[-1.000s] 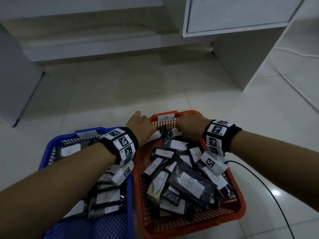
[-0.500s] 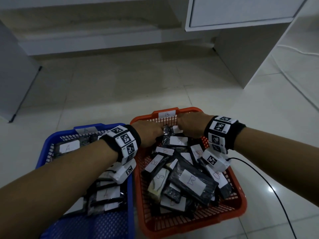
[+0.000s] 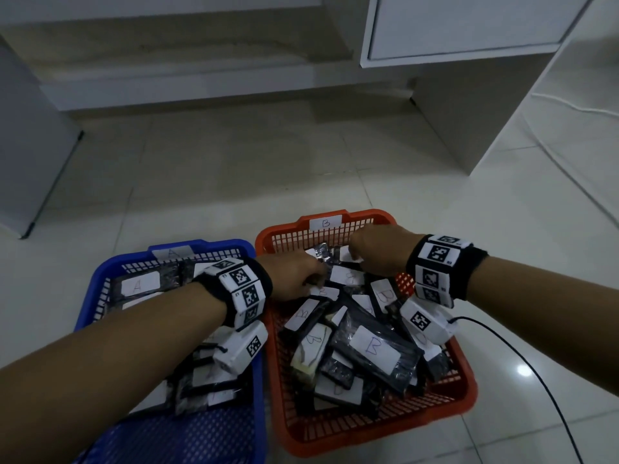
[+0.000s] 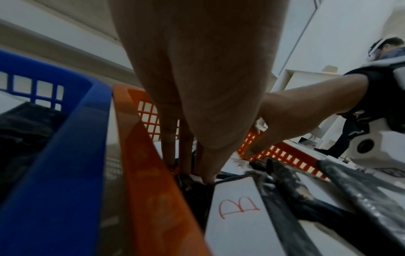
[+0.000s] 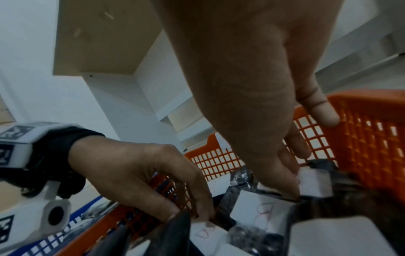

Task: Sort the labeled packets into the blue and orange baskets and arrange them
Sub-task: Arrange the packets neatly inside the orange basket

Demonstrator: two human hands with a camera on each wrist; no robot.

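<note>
An orange basket (image 3: 368, 440) tagged B holds several black packets with white B labels, among them a large one (image 3: 373, 349). To its left stands a blue basket (image 3: 201, 246) tagged A, with A-labelled packets (image 3: 139, 284). Both hands are at the orange basket's far end. My left hand (image 3: 294, 279) points its fingertips (image 4: 206, 173) down, and they close on the edge of a black packet (image 4: 192, 185) by the basket's left wall (image 4: 149, 173). My right hand (image 5: 289, 190) presses straight fingers on a B-labelled packet (image 5: 260, 209), thumb (image 5: 322, 112) held off it.
The baskets sit side by side on a pale tiled floor (image 3: 234, 169). A black cable (image 3: 536, 380) trails from my right wrist over the floor at right. A white cabinet (image 3: 469, 28) overhangs the far right, and a grey panel (image 3: 26, 145) stands at the left.
Both hands have come off the orange basket's far rim and dropped onto the packets inside it. The view has shifted a little.
</note>
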